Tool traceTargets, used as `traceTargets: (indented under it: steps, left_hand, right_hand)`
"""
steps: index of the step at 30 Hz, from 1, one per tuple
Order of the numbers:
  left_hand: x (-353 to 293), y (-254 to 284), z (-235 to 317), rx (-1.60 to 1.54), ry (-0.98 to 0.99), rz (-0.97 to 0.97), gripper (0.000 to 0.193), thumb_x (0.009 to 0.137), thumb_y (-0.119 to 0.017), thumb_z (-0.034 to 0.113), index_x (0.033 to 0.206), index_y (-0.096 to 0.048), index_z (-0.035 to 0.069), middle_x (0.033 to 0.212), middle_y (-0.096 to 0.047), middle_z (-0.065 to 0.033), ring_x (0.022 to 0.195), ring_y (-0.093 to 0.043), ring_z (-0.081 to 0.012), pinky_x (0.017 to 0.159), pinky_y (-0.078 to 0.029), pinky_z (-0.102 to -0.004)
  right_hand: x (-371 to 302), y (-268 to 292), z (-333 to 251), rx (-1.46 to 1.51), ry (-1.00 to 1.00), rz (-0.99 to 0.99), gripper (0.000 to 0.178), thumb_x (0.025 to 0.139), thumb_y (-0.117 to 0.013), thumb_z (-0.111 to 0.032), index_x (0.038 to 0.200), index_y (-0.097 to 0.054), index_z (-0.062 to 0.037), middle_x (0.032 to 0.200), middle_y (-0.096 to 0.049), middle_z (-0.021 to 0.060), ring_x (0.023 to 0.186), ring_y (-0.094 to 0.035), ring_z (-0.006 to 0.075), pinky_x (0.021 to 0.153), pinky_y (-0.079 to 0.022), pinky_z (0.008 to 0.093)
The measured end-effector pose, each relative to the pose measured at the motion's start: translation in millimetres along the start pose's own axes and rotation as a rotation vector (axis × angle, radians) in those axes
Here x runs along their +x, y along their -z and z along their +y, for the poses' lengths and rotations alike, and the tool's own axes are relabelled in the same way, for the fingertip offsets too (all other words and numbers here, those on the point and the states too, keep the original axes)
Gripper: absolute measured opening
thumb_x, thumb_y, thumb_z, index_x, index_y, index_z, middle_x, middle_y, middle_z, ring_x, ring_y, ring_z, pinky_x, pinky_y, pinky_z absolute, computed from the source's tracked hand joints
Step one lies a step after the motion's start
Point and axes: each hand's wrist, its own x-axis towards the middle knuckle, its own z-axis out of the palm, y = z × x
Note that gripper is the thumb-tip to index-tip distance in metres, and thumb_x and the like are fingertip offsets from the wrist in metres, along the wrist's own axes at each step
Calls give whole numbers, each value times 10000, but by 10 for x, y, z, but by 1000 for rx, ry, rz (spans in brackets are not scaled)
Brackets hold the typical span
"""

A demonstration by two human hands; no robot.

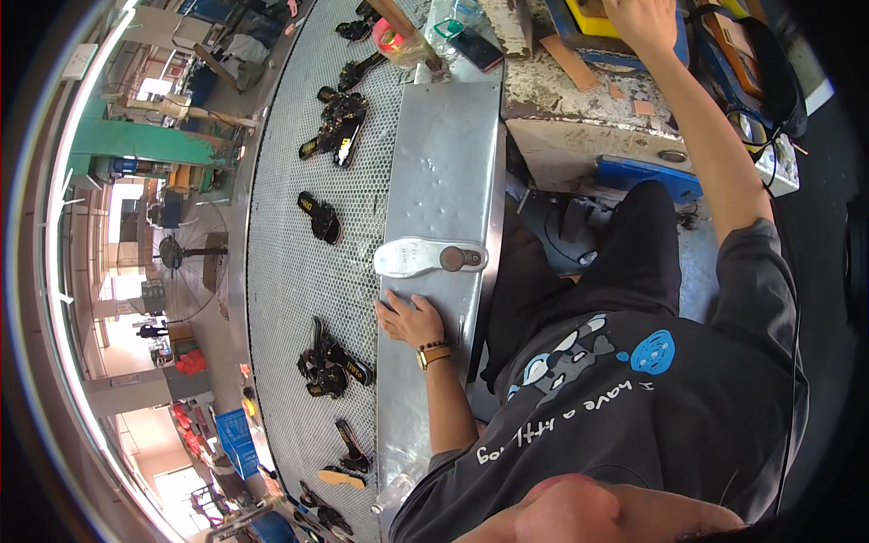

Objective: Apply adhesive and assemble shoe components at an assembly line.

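My left hand point(412, 319), with a bead bracelet and a watch at its wrist, lies palm down on a long grey metal bench top point(444, 154). Its fingers are spread and hold nothing. Just beside it rests a pale, sole-shaped metal plate point(412, 257) with a round brown knob point(453, 260) at one end; a small gap parts hand and plate. My right arm stretches toward the upper edge, where my right hand point(644, 25) reaches over a yellow tray point(593, 18). The frame cuts off its fingertips, so what it touches or holds is hidden.
A perforated conveyor belt point(272, 271) runs along the bench, carrying black sandals point(319, 217) in groups. A phone point(477, 50), a roll of pink tape point(389, 34) and a tan strip point(570, 63) lie near the worn side table point(579, 140). A fan point(172, 252) stands beyond the belt.
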Motion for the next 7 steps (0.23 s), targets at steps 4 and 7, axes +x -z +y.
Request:
traceTargets:
  steps: [4,7]
  left_hand:
    - [-23,-6,-75,19,11,25,646,944,-600,326,1531,-460,96,1604,-349,-268,1473,-332,-443,1196,-254,-588]
    - [-5,-18,-76,13,8,15,674,934,-609,329,1536,-448,71,1619,-320,-277,1492,-296,-458,1212,-232,-588]
  right_hand:
    - [28,113,-110,-4,37,-4,665,984,-620,-429,1327,-566,138,1415,-524,304,1350,-446,448,1150,-373,479]
    - [79,-50,-246,-57,100,93,664,977,-640,-415,1339,-564,137,1432,-524,291,1366,-442,439,1165,-362,468]
